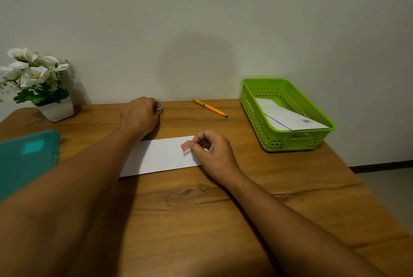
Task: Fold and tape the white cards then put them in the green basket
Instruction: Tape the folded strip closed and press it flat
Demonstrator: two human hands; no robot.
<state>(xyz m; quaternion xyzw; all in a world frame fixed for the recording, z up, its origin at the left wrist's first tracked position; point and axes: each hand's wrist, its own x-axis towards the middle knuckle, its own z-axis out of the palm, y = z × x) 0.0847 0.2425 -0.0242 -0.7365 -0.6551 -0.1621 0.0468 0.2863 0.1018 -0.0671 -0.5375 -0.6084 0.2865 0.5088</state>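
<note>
A folded white card (pixel 161 158) lies flat on the wooden table (pixel 201 209) in the middle. My right hand (pixel 212 151) pinches a small reddish piece of tape (pixel 185 146) over the card's right part. Farther back, near the wall, my left hand (pixel 140 113) grips a small roll of tape (pixel 159 106), mostly hidden by the fingers. The green basket (pixel 288 140) stands at the right and holds folded white cards (pixel 288 116).
An orange pen (pixel 210 107) lies at the back between my left hand and the basket. A white pot of artificial flowers (pixel 38 84) stands at the back left. A teal folder (pixel 26 160) lies at the left edge. The table's right edge drops to the floor.
</note>
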